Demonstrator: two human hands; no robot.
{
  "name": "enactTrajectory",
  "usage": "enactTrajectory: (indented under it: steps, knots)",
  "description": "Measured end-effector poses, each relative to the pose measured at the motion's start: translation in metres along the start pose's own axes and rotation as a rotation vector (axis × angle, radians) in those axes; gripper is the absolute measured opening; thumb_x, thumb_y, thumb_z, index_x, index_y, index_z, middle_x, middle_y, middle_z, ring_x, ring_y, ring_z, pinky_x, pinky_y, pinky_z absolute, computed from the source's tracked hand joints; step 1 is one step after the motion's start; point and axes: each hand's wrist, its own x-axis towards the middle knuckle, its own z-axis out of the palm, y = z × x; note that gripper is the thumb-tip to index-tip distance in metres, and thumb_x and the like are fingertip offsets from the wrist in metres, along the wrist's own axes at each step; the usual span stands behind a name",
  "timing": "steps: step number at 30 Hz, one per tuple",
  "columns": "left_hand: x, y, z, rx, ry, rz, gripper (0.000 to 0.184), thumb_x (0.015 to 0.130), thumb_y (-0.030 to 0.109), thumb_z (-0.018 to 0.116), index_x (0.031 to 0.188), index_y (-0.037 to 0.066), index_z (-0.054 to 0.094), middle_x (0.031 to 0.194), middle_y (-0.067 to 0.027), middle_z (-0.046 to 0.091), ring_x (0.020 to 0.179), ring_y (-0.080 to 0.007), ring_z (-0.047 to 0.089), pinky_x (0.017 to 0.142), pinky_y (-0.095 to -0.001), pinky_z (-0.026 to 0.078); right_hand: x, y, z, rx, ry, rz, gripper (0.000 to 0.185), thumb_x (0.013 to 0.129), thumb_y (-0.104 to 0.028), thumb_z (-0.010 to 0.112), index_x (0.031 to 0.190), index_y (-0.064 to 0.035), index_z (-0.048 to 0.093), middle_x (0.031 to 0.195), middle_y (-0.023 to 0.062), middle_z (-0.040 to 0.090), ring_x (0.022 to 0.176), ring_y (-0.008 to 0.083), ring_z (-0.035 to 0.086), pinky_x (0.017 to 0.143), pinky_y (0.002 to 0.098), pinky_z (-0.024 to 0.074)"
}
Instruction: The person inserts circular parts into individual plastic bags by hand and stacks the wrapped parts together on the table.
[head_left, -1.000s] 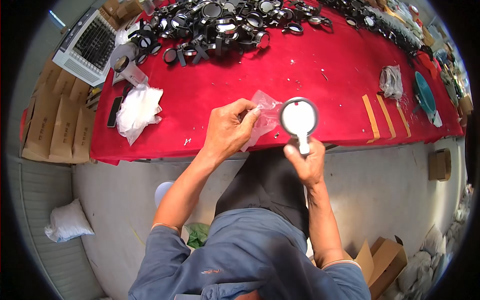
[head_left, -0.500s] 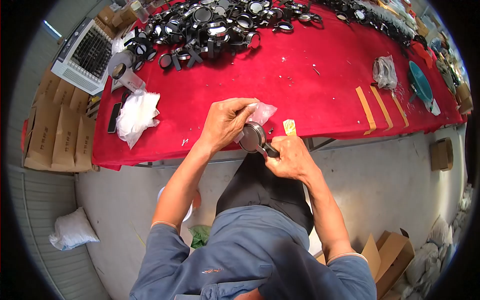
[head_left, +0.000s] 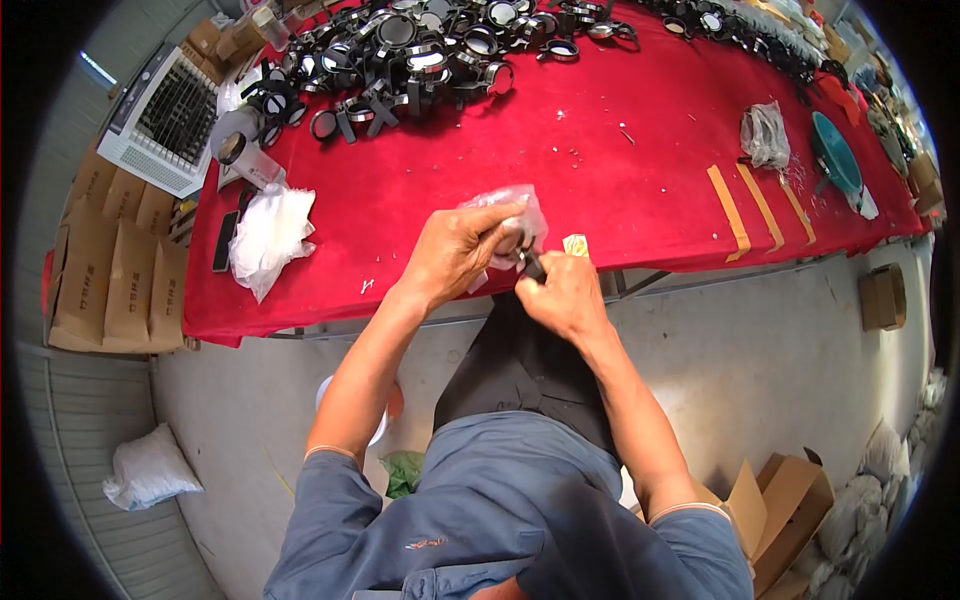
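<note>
Near the front edge of the red-covered table, my left hand [head_left: 450, 252] pinches a small clear plastic bag [head_left: 531, 204] between thumb and fingers. My right hand [head_left: 566, 292] is closed round the black handle [head_left: 533, 266] of a round metal-rimmed piece. Its round head is mostly hidden by the bag and my left fingers, and seems to be inside the bag. A yellow printed wrapper [head_left: 575, 245] lies just beyond my right hand. A large pile of similar round pieces with black handles [head_left: 425, 62] covers the far part of the table.
A heap of clear bags [head_left: 271, 238], a phone [head_left: 225, 241] and a lidded jar [head_left: 252, 160] stand at the left. Yellow tape strips [head_left: 728, 212], a crumpled bag [head_left: 766, 137] and a green basin [head_left: 837, 155] are at the right. An air cooler [head_left: 168, 118] stands beyond cartons [head_left: 130, 285].
The round head, bare before, has gone behind or into the plastic bag. My right hand has moved up and left toward my left hand, and the bag has opened out wider.
</note>
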Motion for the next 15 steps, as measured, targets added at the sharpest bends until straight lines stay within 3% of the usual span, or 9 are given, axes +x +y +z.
enactTrajectory:
  steps: [1,5,7,8,10,11,13,15]
  knots:
    - [0.001,0.001,0.0,0.175,0.044,0.201,0.025,0.102,0.016,0.069,0.125,0.006,0.074,0.092,-0.0153,0.076,0.08,-0.0228,0.075,0.074,-0.0331,0.058,0.001,0.0,0.001,0.0,0.004,0.001,0.025,0.075,-0.021,0.064,0.074,0.0034,0.068,0.079,0.0271,0.069,0.078,0.0456,0.069,0.072,0.0524,0.0558]
    - [-0.005,0.012,-0.003,0.218,-0.084,0.095,0.025,0.103,0.017,0.066,0.125,0.007,0.074,0.096,-0.0141,0.076,0.085,-0.0197,0.074,0.077,-0.033,0.057,0.003,-0.01,0.0,0.039,-0.072,-0.042,0.024,0.076,-0.021,0.067,0.082,0.0022,0.071,0.084,0.0271,0.07,0.082,0.0468,0.069,0.073,0.0528,0.0558]
    - [-0.009,0.015,0.003,0.013,-0.16,0.136,0.024,0.104,0.017,0.065,0.124,0.007,0.074,0.096,-0.016,0.075,0.087,-0.0234,0.074,0.077,-0.0345,0.057,0.008,-0.007,0.01,0.258,0.073,0.001,0.022,0.078,-0.018,0.069,0.09,0.0017,0.071,0.086,0.0265,0.07,0.084,0.0463,0.07,0.074,0.0519,0.0555]
    - [-0.012,0.006,0.01,0.031,-0.142,0.23,0.024,0.103,0.016,0.066,0.124,0.007,0.074,0.096,-0.0151,0.074,0.088,-0.0223,0.074,0.077,-0.035,0.056,0.012,-0.003,0.01,0.216,0.011,-0.003,0.024,0.08,-0.013,0.071,0.099,0.0012,0.069,0.09,0.0258,0.07,0.089,0.0457,0.07,0.076,0.0505,0.0554]
    - [-0.021,0.004,0.015,0.25,-0.148,0.265,0.027,0.101,0.013,0.066,0.126,0.006,0.072,0.1,-0.0137,0.074,0.09,-0.0191,0.073,0.08,-0.0347,0.056,0.011,-0.007,0.002,0.313,-0.041,-0.026,0.025,0.08,-0.012,0.07,0.102,0.0006,0.068,0.091,0.0244,0.07,0.093,0.0457,0.07,0.078,0.0496,0.0554]
    - [-0.025,0.0,0.022,0.19,-0.053,0.372,0.034,0.099,0.012,0.066,0.133,0.006,0.066,0.098,-0.0113,0.073,0.087,-0.0171,0.069,0.079,-0.0349,0.055,0.013,0.001,0.008,0.32,-0.007,-0.072,0.025,0.08,-0.01,0.07,0.103,-0.0003,0.067,0.095,0.0243,0.071,0.096,0.0457,0.069,0.079,0.0498,0.0552]
    - [-0.042,-0.005,0.03,-0.114,0.053,0.15,0.036,0.099,0.011,0.065,0.134,0.006,0.06,0.095,-0.0101,0.071,0.087,-0.0173,0.067,0.077,-0.0359,0.054,0.014,0.01,0.014,0.445,-0.011,-0.149,0.025,0.081,-0.01,0.069,0.104,-0.0007,0.068,0.096,0.0237,0.072,0.095,0.046,0.07,0.079,0.0501,0.0551]
    - [-0.044,-0.026,0.034,-0.445,0.098,-0.042,0.038,0.097,0.014,0.069,0.13,0.001,0.056,0.09,-0.0055,0.068,0.083,-0.0132,0.064,0.074,-0.0309,0.053,0.008,0.001,0.006,0.372,0.06,-0.215,0.024,0.082,-0.008,0.069,0.105,-0.001,0.068,0.096,0.0228,0.073,0.094,0.045,0.07,0.079,0.0495,0.0556]
